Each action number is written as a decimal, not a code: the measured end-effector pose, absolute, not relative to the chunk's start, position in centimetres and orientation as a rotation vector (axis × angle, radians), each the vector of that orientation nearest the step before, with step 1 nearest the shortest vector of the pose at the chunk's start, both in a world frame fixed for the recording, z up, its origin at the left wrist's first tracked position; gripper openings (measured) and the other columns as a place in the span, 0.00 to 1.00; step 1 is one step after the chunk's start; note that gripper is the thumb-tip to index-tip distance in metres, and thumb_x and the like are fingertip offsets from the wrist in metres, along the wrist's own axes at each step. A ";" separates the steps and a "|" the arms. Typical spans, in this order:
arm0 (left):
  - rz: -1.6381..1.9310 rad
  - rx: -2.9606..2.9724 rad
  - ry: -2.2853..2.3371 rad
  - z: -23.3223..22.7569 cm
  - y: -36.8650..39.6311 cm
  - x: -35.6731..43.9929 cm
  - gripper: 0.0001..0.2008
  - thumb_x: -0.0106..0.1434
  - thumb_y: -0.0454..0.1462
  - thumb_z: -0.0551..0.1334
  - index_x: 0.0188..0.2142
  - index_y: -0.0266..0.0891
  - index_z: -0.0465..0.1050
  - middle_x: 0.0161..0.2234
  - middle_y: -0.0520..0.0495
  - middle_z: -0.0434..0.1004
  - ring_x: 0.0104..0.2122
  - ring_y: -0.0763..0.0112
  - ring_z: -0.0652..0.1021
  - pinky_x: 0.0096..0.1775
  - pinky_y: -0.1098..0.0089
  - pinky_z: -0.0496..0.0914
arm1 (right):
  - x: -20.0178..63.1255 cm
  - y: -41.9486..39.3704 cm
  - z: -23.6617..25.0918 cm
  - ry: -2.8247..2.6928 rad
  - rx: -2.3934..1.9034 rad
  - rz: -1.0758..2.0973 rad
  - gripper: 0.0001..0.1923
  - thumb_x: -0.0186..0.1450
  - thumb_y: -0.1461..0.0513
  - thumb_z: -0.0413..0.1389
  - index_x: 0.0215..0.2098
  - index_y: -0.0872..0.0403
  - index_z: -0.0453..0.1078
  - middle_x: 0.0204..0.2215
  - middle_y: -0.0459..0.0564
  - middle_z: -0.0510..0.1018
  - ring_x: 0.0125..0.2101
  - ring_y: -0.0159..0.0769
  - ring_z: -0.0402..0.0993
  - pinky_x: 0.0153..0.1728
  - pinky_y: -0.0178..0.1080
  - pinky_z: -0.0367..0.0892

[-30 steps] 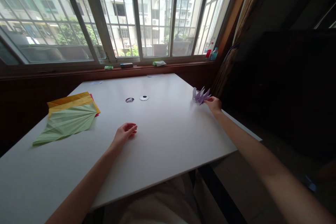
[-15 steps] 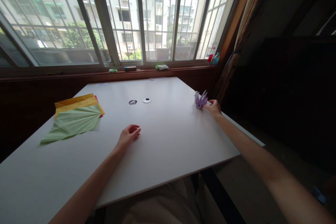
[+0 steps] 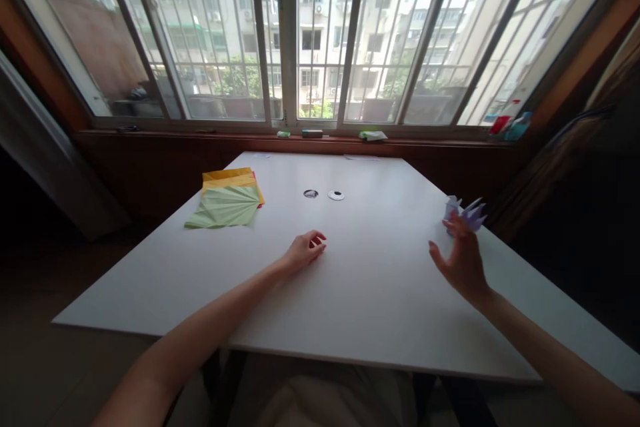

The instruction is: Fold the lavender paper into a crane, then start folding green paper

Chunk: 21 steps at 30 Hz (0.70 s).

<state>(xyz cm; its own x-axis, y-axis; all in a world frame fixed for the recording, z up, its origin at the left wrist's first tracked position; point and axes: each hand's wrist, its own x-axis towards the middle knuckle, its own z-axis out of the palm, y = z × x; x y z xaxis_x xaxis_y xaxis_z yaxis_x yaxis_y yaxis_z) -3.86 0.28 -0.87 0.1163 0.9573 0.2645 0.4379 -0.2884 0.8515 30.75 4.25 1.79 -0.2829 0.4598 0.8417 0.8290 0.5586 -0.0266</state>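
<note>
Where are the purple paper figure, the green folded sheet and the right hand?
purple paper figure [image 3: 473, 215], head view, on its pointed folds.
green folded sheet [image 3: 226, 207], head view, on its pleated middle.
right hand [image 3: 463, 263], head view, on its back.

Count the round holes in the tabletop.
2: a dark hole and a white-rimmed hole side by side at the table's middle, beyond the left hand. None seems hidden.

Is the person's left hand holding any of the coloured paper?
No, the left hand rests empty on the white table, apart from the green folded paper.
</note>
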 end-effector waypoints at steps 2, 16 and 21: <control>1.080 1.926 1.365 -0.2 0.9 -5.0 0.10 0.50 0.38 0.61 0.34 0.42 0.73 0.25 0.53 0.74 0.20 0.76 0.72 0.26 0.75 0.67 | 29.3 4.3 1.3 -2.054 -0.983 -0.518 0.29 0.60 0.61 0.50 0.58 0.52 0.46 0.58 0.58 0.55 0.57 0.47 0.53 0.54 0.51 0.56; 1.085 1.837 2.486 0.1 5.1 -18.3 0.17 0.61 0.40 0.56 0.48 0.37 0.63 0.49 0.42 0.64 0.47 0.62 0.69 0.47 0.56 0.65 | 19.8 12.6 -1.4 -2.361 -1.015 -0.179 0.17 0.61 0.61 0.45 0.46 0.57 0.65 0.44 0.60 0.73 0.48 0.45 0.67 0.48 0.48 0.65; 0.984 1.670 2.649 -0.9 5.7 -19.1 0.16 0.62 0.40 0.56 0.48 0.36 0.64 0.46 0.43 0.67 0.42 0.66 0.72 0.42 0.60 0.69 | 20.9 12.9 -2.5 -2.413 -1.039 -0.084 0.16 0.62 0.59 0.43 0.41 0.55 0.69 0.44 0.58 0.73 0.46 0.43 0.69 0.47 0.46 0.65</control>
<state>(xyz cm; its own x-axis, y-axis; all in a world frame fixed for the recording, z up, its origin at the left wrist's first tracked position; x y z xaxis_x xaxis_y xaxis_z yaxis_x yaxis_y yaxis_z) -19.06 5.73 -0.91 -0.4748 0.7751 0.4169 0.8594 0.3059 0.4098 20.89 12.88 -2.47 -0.5789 0.6632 0.4744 0.6945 0.7059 -0.1394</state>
